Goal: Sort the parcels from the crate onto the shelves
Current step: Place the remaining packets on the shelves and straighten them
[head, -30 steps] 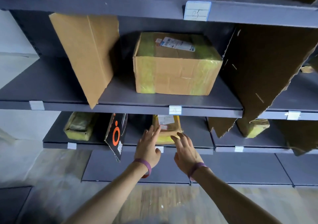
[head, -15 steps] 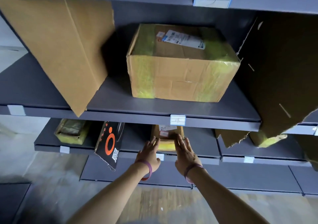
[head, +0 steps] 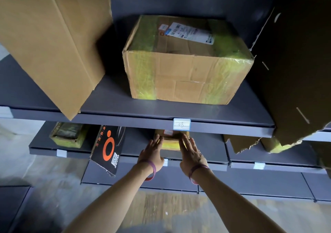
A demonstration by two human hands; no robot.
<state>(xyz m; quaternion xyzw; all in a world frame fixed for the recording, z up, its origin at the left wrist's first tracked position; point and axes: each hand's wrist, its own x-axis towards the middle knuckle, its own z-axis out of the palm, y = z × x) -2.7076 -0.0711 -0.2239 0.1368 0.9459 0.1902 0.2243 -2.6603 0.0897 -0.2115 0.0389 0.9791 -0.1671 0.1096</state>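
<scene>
Shelves (head: 111,96) of dark grey metal fill nearly the whole view in several tiers. Below them is a pale floor (head: 44,170) that shows a wood-grain patch under the person's arms. On the middle tier a tall plain carton (head: 53,44) leans at the left, its lower corner jutting past the shelf edge. At the far right a dark, torn sheet of cardboard (head: 295,71) hangs down across two tiers. Between them sits a big brown box (head: 184,75) banded in yellowish tape, with a white shipping label on top (the print is too small to read). On the tier below, a black box (head: 109,150) with an orange ring and a QR code tilts out over the edge. Left of it lies a flat yellow-taped packet (head: 68,134), and at the right another taped parcel (head: 274,146) is partly hidden behind the torn cardboard. The small parcel (head: 170,141) lies on this lower tier near the front edge, half hidden under the shelf above. The left grip (head: 152,152) and the right grip (head: 192,154) flank it, fingers straight and laid flat against its two sides, released rather than clenched. Each wrist wears a purple band (head: 152,168). A small white tag (head: 181,124) marked 08 is clipped to the middle shelf edge right above the parcel.
</scene>
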